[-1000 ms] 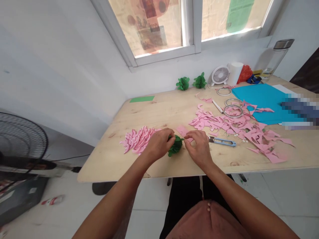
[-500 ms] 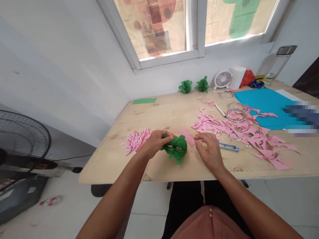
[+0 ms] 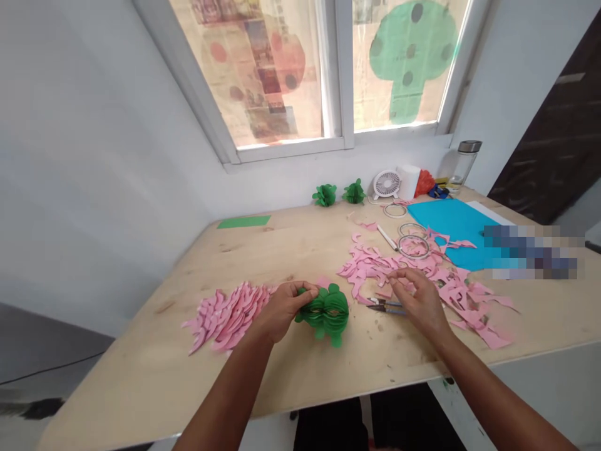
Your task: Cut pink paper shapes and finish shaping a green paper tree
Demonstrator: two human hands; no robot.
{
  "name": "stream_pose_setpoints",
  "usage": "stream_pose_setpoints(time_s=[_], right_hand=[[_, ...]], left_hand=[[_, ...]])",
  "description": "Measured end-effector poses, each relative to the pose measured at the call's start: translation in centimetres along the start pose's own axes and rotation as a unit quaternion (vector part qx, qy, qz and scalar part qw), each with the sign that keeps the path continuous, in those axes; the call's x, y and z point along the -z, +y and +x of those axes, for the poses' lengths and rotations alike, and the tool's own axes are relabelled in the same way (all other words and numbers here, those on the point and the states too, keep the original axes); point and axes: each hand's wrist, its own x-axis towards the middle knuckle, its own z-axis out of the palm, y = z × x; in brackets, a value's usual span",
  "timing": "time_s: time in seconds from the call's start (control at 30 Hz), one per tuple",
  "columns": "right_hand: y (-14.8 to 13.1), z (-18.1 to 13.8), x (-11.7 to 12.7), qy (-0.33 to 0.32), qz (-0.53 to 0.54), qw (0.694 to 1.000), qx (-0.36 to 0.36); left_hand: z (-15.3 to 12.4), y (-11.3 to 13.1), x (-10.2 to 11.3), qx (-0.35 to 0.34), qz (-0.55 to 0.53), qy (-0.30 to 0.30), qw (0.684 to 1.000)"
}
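Note:
My left hand (image 3: 283,311) pinches one end of a green layered paper ornament (image 3: 332,314). The ornament is fanned into a rounded body with small rounded tabs and hovers low over the table. My right hand (image 3: 420,303) is apart from it on the right, thumb and forefinger pressed together; whatever lies between them is too small to make out. Below that hand, partly covered, lie thread snips (image 3: 384,305) with dark blades. A pile of cut pink paper shapes (image 3: 237,313) spreads to the left of the ornament. Pink paper scraps (image 3: 369,260) lie beyond my right hand.
Two similar green ornaments (image 3: 325,195) stand by the wall, near a small white fan (image 3: 387,184). A green paper strip (image 3: 244,222) lies at the back left. Tape rings (image 3: 414,247), a white pen (image 3: 387,238), blue sheets (image 3: 451,219) and a glass bottle (image 3: 464,166) occupy the right.
My right hand has moved away from the ornament to the right, over the snips. My left hand still holds the ornament. The view has tilted upward and shifted right.

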Motion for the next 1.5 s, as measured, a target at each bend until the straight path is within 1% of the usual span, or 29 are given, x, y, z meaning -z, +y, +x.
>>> stream_pose_setpoints(time_s=[0.13, 0.27, 0.33, 0.43, 0.57, 0.63, 0.7, 0.77, 0.87, 0.93, 1.0, 1.07, 1.23, 1.5], right_hand=[[1.8, 3.0, 2.1, 0.029, -0.025, 0.999, -0.037], [3.2, 6.3, 3.8, 0.015, -0.045, 0.997, -0.069], [3.8, 8.0, 4.4, -0.001, -0.077, 0.996, -0.049], [4.5, 10.4, 4.6, -0.032, -0.108, 0.992, -0.049], [5.5, 13.0, 4.2, -0.042, -0.153, 0.985, -0.066], [5.9, 13.8, 4.1, -0.069, -0.170, 0.981, -0.064], [6.3, 14.5, 4.3, -0.112, -0.193, 0.973, -0.062], [6.6, 14.9, 4.4, -0.171, -0.244, 0.953, -0.063], [6.9, 15.2, 4.3, -0.253, -0.326, 0.909, -0.064], [7.0, 15.1, 3.9, -0.287, -0.344, 0.892, -0.059], [7.0, 14.9, 3.2, -0.306, -0.348, 0.884, -0.055], [7.0, 14.6, 2.6, -0.313, -0.360, 0.877, -0.054], [6.6, 14.1, 1.9, -0.307, -0.398, 0.863, -0.061], [6.5, 13.6, 0.8, -0.273, -0.440, 0.852, -0.075]], left_hand=[[0.8, -0.4, -0.3, -0.001, -0.043, -0.024, 0.999], [1.2, -0.8, -0.3, 0.013, -0.090, -0.067, 0.994], [1.3, -1.0, -0.3, 0.015, -0.113, -0.082, 0.990], [1.3, -1.4, 0.0, 0.015, -0.153, -0.109, 0.982], [1.0, -1.7, 0.6, -0.006, -0.192, -0.142, 0.971], [0.9, -1.7, 0.9, -0.014, -0.202, -0.153, 0.967], [0.7, -1.8, 1.0, -0.017, -0.207, -0.163, 0.965], [0.7, -1.8, 1.1, -0.016, -0.211, -0.173, 0.962], [0.6, -1.9, 1.1, -0.018, -0.219, -0.180, 0.959], [0.7, -2.0, 1.1, -0.021, -0.218, -0.183, 0.958], [0.7, -2.0, 1.1, -0.021, -0.215, -0.186, 0.958], [0.7, -2.0, 1.0, -0.018, -0.213, -0.189, 0.958], [0.7, -2.3, 0.9, -0.009, -0.219, -0.187, 0.958], [0.9, -2.8, 1.1, -0.009, -0.207, -0.187, 0.960]])
